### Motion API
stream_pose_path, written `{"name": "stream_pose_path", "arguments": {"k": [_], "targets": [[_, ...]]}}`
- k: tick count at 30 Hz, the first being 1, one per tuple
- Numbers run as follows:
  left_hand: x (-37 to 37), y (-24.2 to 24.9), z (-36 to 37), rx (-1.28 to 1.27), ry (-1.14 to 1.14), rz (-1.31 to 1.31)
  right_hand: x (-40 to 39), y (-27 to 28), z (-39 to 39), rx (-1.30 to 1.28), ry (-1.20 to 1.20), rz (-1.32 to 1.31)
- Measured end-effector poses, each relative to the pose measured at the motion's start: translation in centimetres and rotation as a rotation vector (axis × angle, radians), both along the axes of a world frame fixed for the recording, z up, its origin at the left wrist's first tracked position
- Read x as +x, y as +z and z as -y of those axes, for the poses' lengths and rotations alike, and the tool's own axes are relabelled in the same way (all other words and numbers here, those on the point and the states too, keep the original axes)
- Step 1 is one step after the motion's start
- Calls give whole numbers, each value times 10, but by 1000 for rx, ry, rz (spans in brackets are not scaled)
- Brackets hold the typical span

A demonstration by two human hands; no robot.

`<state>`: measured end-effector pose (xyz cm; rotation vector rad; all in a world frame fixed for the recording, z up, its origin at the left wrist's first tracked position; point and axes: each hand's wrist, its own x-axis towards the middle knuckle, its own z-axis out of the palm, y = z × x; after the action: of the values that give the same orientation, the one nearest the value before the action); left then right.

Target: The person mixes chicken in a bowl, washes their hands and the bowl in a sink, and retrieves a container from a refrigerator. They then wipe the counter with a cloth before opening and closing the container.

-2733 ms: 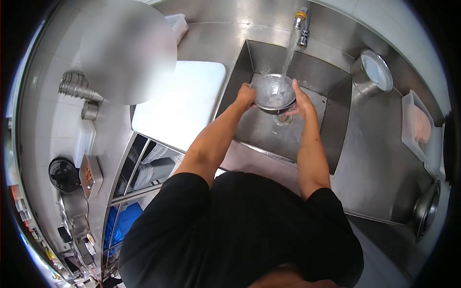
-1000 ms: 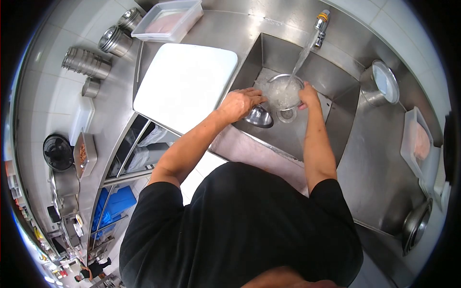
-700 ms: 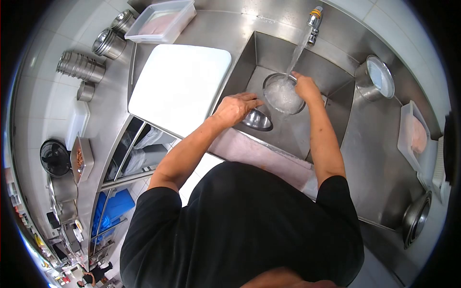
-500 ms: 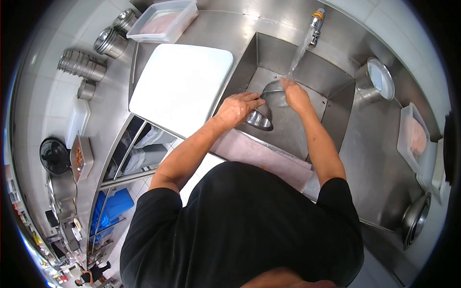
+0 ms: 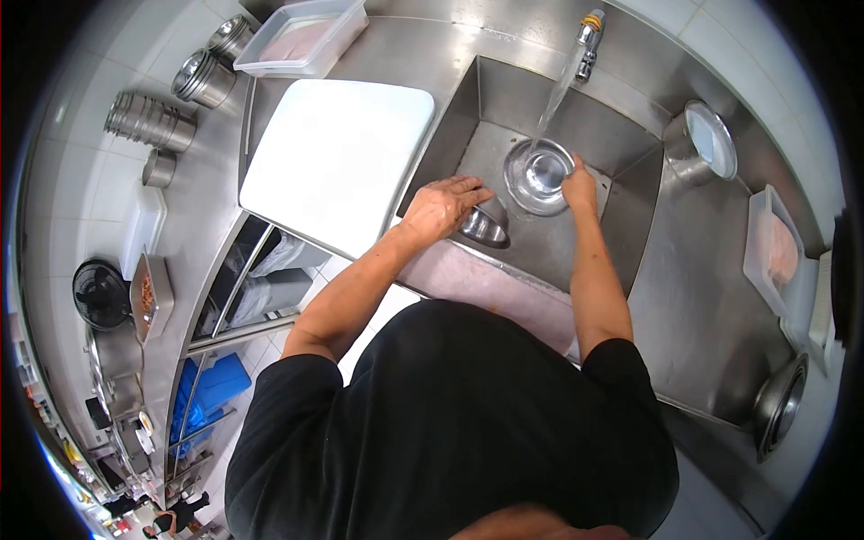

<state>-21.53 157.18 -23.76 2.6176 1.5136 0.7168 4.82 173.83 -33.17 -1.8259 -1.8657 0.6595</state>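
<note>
Round, shiny steel bowl (image 5: 538, 183), tipped on its side half a second ago, now faces up at your right hand (image 5: 581, 187), which grips its rim; its water looks mostly shed, clear glassy stream (image 5: 557, 97) meeting the far edge. Your left hand (image 5: 443, 208), apart, covers a tilted, mirror-smooth steel bowl (image 5: 486, 229), hold unclear; dull grey metal sink (image 5: 619, 236) beneath both

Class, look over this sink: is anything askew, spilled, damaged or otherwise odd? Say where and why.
Nothing looks clearly damaged. One metal bowl, at the left side of the sink, stands out because it is tilted, but the left hand is on it, so that is probably deliberate. The tap water falls inside the sink.
</note>
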Motion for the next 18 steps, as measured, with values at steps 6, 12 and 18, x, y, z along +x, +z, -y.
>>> {"name": "stream_pose_path", "arguments": {"k": [6, 12, 18], "targets": [[-6, 8, 1, -53, 75, 84, -59, -2, 16, -404, -296, -497], [-18, 22, -21, -164, 249, 114, -48, -6, -5, -358, 5, -425], [-14, -10, -84, -106, 209, 107, -30, 41, -8, -306, 204, -285]]}}
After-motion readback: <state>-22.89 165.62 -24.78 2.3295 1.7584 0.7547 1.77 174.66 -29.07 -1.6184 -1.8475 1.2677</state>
